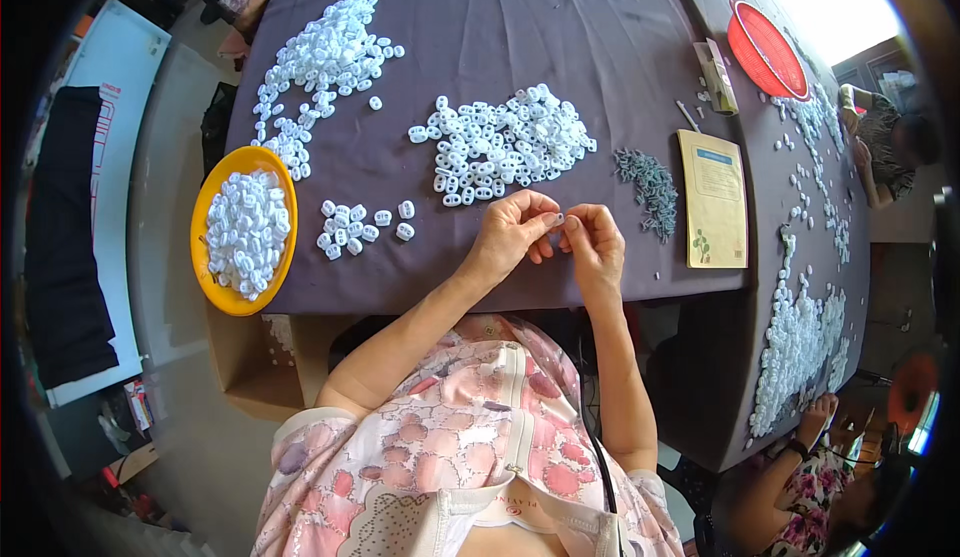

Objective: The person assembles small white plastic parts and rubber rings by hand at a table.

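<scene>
Close to the front edge of the cloth, my left hand (503, 240) and my right hand (598, 247) meet fingertip to fingertip. Both are closed in a pinch on a small white plastic piece (559, 219), mostly covered by the fingers. Just beyond them lies a pile of white oval two-holed pieces (515, 142). Right of my right hand is a heap of small grey-green parts (650, 189), too small to make out. A small group of white pieces (350, 227) sits left of my left hand.
A yellow bowl (243, 305) full of white pieces stands at the left edge, a larger white pile (335, 47) beyond it. At right lie a tan packet (715, 202), a red basket (765, 52) and more white pieces (795, 347). Other people sit around the table.
</scene>
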`<state>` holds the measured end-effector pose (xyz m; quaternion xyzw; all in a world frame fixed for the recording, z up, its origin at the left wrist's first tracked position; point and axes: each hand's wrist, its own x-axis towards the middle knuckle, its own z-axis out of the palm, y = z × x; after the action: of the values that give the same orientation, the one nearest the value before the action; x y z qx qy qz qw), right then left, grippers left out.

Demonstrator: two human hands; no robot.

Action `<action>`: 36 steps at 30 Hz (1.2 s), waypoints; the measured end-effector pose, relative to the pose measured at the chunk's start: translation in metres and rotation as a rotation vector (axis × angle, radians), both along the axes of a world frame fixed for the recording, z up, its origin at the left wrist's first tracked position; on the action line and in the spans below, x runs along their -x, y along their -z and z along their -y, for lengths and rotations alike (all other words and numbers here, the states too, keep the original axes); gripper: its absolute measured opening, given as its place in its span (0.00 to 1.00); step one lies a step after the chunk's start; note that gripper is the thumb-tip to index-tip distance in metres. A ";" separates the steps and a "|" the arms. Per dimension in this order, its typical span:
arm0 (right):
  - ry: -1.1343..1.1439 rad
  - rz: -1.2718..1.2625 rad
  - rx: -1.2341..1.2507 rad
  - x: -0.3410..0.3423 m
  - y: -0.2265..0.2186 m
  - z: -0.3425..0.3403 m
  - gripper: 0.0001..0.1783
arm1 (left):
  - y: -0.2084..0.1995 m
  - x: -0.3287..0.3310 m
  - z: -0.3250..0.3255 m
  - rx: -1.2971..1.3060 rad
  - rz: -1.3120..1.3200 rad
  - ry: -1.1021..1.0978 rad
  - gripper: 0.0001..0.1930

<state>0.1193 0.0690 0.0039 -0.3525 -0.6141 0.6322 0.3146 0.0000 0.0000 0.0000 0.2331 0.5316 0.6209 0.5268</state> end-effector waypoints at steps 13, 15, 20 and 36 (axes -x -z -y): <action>-0.069 -0.026 0.037 0.005 -0.009 0.010 0.02 | -0.004 0.010 0.022 -0.010 -0.062 0.012 0.07; -0.085 -0.024 0.027 0.005 -0.008 0.011 0.03 | -0.007 0.010 0.024 -0.008 0.011 0.002 0.07; -0.082 -0.037 -0.028 0.004 -0.003 0.013 0.04 | -0.013 0.007 0.028 -0.022 0.140 -0.089 0.06; -0.060 -0.041 -0.086 0.004 -0.007 0.018 0.08 | -0.018 0.006 0.027 0.009 0.031 -0.093 0.05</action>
<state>0.1152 0.0510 0.0111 -0.3070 -0.6446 0.6213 0.3228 -0.0058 -0.0272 0.0178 0.1962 0.5365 0.6458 0.5066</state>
